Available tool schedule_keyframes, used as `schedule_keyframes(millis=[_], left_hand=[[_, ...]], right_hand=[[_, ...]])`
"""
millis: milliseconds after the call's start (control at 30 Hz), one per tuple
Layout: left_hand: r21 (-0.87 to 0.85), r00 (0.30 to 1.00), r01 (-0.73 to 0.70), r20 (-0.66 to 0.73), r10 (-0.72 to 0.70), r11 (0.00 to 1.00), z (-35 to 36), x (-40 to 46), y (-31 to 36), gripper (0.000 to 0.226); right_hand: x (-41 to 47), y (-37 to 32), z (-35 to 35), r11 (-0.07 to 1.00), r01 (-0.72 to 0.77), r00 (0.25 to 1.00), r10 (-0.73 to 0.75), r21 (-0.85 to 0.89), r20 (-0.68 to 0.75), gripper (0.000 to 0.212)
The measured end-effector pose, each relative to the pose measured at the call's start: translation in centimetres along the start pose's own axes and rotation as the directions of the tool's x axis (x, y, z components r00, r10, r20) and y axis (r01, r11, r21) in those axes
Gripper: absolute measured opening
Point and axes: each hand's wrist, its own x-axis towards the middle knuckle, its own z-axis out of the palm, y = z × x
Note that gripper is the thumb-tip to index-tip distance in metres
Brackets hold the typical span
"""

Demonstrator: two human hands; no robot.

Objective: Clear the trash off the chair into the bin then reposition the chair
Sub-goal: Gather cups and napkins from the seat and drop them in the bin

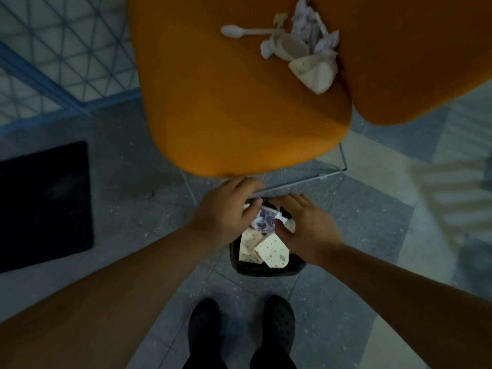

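The orange chair (239, 102) fills the top centre. Near its back lie a white plastic spoon (234, 31), crumpled purple-printed paper (311, 27) and a dotted wrapper (316, 73). On the floor below the seat's front edge stands a small black bin (266, 270) holding dotted wrappers (271, 251) and a crumpled purple paper (263, 222) on top. Both hands hover over the bin's mouth. My left hand (229, 206) has its fingers curled right beside the crumpled paper; whether it grips the paper is unclear. My right hand (306, 225) is spread with straight fingers, its thumb by the paper.
The chair's metal leg frame (314, 177) runs just behind the bin. A black mat (45, 206) lies on the grey tiled floor at left, and a blue-framed mesh panel (61, 49) stands at the back left. My black shoes (239, 328) stand close to the bin.
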Motion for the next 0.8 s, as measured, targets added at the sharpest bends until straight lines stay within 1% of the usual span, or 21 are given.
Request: schedule_keyframes(millis=[133,233,333,433,500,567,700,800], left_hand=[[0.025,0.995,-0.030,-0.091,0.032,0.999,-4.2,1.5,1.6,0.033],[0.075,0.979,-0.044,-0.194,0.058,0.996,-7.7,4.4,2.0,0.033],[0.074,0.959,-0.055,-0.274,0.073,0.996,-10.5,8.3,1.3,0.030],[0.078,0.942,-0.051,-0.327,0.074,0.996,-11.9,12.6,-0.2,0.033],[0.072,0.946,-0.040,-0.318,0.061,0.997,-12.0,15.2,-1.2,0.036],[0.082,0.959,-0.037,-0.276,0.058,0.996,-11.7,17.8,-2.1,0.040],[0.083,0.986,-0.044,-0.156,0.057,0.996,-10.5,22.7,-3.4,0.051],[0.039,0.996,-0.027,-0.083,0.030,0.999,-9.8,26.8,-4.1,0.055]], right_hand=[[1.6,-2.1,-5.7,0.997,0.067,0.978,-0.060,0.026,-0.200,0.031],[4.2,-2.9,-9.7,0.995,0.094,0.952,-0.080,0.035,-0.296,0.029],[7.7,-2.8,-12.2,0.996,0.082,0.937,-0.083,-0.019,-0.340,0.031],[11.5,-1.4,-13.2,0.995,0.015,0.940,-0.046,-0.095,-0.339,0.037],[13.5,-0.3,-13.4,0.991,-0.058,0.946,0.015,-0.124,-0.323,0.042],[15.3,0.9,-13.2,0.985,-0.131,0.949,0.092,-0.114,-0.302,0.047],[18.1,2.9,-12.1,0.967,-0.254,0.938,0.244,-0.010,-0.245,0.058],[19.6,4.3,-11.3,0.921,-0.379,0.908,0.352,-0.086,-0.227,0.064]])
